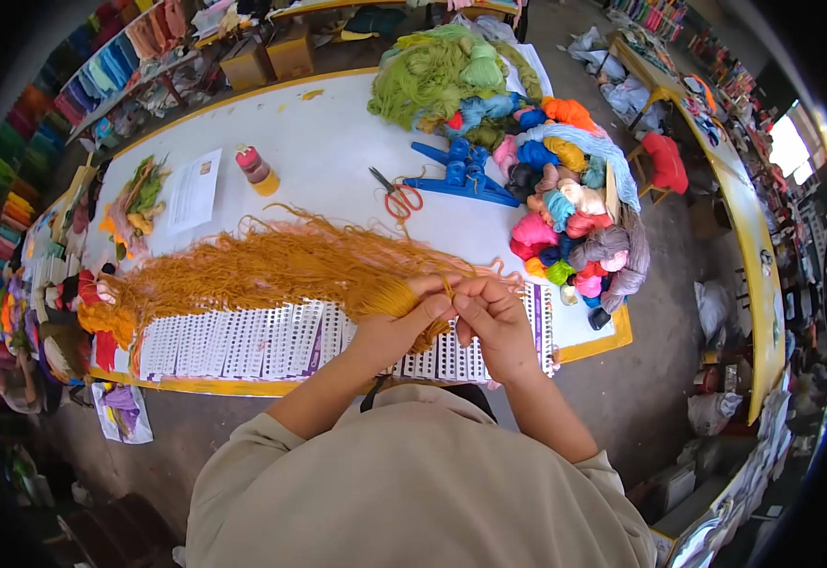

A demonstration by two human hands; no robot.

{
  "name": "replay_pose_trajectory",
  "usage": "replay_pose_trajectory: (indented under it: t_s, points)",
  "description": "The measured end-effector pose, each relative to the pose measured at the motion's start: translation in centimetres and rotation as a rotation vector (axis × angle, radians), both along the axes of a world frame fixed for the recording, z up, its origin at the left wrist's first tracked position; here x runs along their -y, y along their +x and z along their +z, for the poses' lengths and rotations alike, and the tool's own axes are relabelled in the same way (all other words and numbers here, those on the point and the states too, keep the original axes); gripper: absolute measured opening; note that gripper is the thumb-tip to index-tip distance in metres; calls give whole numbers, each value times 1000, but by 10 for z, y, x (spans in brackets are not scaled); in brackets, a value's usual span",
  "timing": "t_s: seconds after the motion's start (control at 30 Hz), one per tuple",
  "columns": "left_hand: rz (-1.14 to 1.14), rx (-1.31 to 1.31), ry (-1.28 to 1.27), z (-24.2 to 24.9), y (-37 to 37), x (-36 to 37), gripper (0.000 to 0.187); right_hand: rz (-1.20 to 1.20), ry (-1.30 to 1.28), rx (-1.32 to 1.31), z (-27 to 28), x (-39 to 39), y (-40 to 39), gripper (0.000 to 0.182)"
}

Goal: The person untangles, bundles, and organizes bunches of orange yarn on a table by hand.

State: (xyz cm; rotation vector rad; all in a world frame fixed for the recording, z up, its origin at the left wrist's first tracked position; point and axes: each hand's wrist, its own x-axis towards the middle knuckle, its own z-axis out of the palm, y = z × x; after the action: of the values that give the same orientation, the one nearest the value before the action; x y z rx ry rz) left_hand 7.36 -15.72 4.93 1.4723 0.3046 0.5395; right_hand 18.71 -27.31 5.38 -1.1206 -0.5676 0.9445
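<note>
A long spread of golden-brown yarn (233,265) lies across the white table over a row of punched cards (233,341). At its right end my left hand (399,327) is closed around a gathered bundle of this yarn, thumb toward the right. Close beside it, my right hand (496,327) pinches a strand of the same yarn between thumb and fingertips. The two hands nearly touch above the cards. Part of the bundle bulges out below my left fingers, and some fingertips are hidden behind the yarn.
Red-handled scissors (401,200) and a blue winding tool (461,175) lie beyond my hands. Colourful yarn skeins (574,189) and green yarn (432,76) are heaped at the right. A pink-and-yellow bottle (257,170) stands near a printed sheet (195,189).
</note>
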Motion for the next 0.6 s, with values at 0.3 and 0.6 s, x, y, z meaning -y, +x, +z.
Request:
replay_pose_trajectory:
  t_s: [0.3, 0.6]
  points:
    - [-25, 13, -295, 11, 6, 3, 25, 1, -73, -21, 6, 9, 0, 14]
    - [-54, 111, -547, -6, 9, -6, 20, -20, -37, -21, -3, 4, 0, 14]
